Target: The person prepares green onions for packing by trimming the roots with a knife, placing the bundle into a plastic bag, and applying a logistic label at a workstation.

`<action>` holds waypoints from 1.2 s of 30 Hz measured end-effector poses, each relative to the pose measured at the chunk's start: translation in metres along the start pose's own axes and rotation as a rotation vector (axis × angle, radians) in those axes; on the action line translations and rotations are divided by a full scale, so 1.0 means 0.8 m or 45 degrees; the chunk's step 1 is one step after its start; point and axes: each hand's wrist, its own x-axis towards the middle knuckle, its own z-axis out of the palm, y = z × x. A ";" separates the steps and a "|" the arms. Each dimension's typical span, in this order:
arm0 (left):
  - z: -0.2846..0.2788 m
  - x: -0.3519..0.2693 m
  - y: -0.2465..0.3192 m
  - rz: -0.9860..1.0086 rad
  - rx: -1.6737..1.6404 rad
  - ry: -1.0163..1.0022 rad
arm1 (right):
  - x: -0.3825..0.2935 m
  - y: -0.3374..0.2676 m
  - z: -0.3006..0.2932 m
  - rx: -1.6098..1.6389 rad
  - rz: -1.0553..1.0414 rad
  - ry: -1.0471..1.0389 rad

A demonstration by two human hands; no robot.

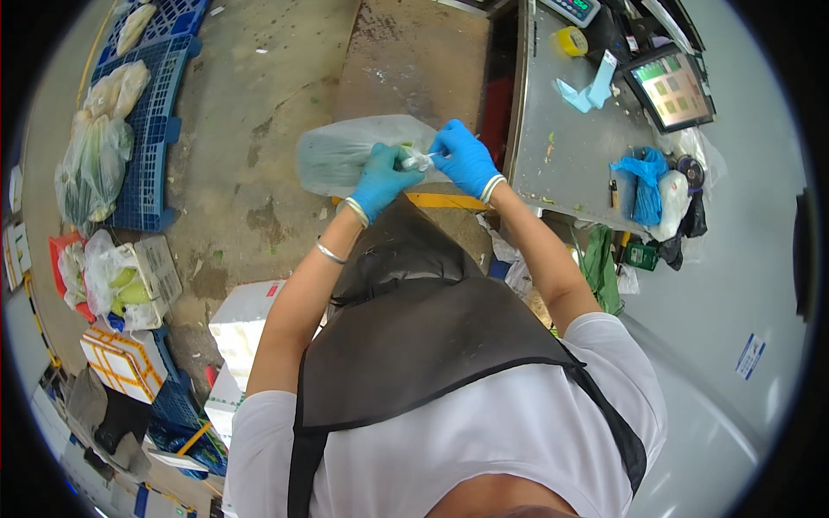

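Note:
A large translucent plastic bag (337, 155) hangs in front of my apron, over the floor, with something pale green dimly visible inside. Its gathered neck (414, 159) lies bunched between my two hands. With a blue glove on, my left hand (383, 175) grips the bunched neck from the left. My right hand (467, 157), gloved in blue too, pinches the twisted plastic end on the other side. The fingertips of both hands are close together. What fills the bag cannot be made out through the cloudy plastic.
A metal table (570, 136) at right holds yellow tape (572, 41), a touchscreen (672, 87) and a scale (576, 8). Bagged vegetables (97, 149) lie on a blue plastic pallet (150, 129) at left. White foam boxes (243, 324) stand near my left elbow.

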 end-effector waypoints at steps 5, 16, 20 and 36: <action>0.002 -0.020 0.041 0.332 0.528 -0.161 | 0.025 0.050 0.057 0.617 0.651 -0.102; -0.072 0.119 0.189 0.368 0.188 0.339 | 0.168 0.038 -0.082 1.843 0.165 -0.185; -0.040 0.155 0.229 0.378 0.536 0.138 | 0.136 0.108 -0.081 1.790 -0.088 -0.567; 0.462 0.537 0.245 -0.253 -0.164 -0.676 | -0.020 0.504 -0.277 1.112 0.567 0.039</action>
